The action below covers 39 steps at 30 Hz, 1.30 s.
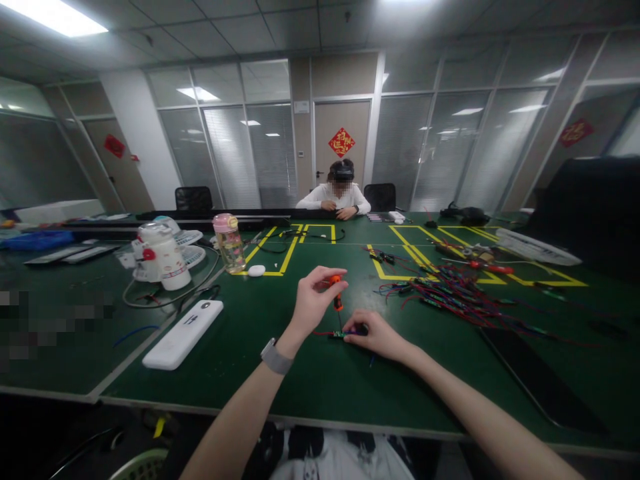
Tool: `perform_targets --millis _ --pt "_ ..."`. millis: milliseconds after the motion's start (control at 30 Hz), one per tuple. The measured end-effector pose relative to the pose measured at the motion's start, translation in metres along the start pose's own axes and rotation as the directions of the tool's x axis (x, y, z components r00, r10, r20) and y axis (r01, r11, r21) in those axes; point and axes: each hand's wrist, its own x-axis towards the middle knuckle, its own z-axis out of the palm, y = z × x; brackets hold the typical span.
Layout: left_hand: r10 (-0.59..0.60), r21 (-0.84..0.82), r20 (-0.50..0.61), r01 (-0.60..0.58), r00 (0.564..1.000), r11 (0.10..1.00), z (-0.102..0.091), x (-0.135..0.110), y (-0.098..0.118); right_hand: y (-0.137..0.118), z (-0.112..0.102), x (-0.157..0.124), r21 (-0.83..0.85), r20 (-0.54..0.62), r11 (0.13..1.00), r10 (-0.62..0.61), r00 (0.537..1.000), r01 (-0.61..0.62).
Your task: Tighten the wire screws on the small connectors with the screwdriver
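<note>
Left hand [313,299] raised, grip pinched, right hand [379,335] lowered

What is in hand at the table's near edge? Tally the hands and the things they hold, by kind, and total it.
hands: 2, the left hand and the right hand
orange-handled screwdriver: 1, in the left hand
small wired board: 1, pinned by the right hand
Total: 4
</note>
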Motion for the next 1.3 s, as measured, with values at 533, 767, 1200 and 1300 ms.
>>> perform_targets --millis 533,767,1200,1300 --pt "-0.090 -0.205 0.220 0.137 0.971 0.969 -0.0027 -0.0005 0.0008 0.0023 0.0006 -0.0003 0.009 -0.007 1.000 0.001 1.000 -0.001" --pt "0.169 0.280 -0.060 -0.146 0.984 0.949 0.0031 -0.0046 -0.0004 0.0020 0.0002 -0.0003 0.011 0.001 1.000 0.004 1.000 -0.004" --pt "-0.193 -0.326 0.091 0.213 0.977 0.921 0.0002 0.0016 -0.0033 0.0038 0.0011 0.0001 0.021 -0.005 1.000 -0.012 1.000 0.012" --pt "-0.133 -0.165 0.004 0.132 0.991 0.977 -0.0011 0.0018 -0.0038 0.0041 0.0009 0.0003 0.013 -0.005 1.000 -0.016 1.000 0.016"
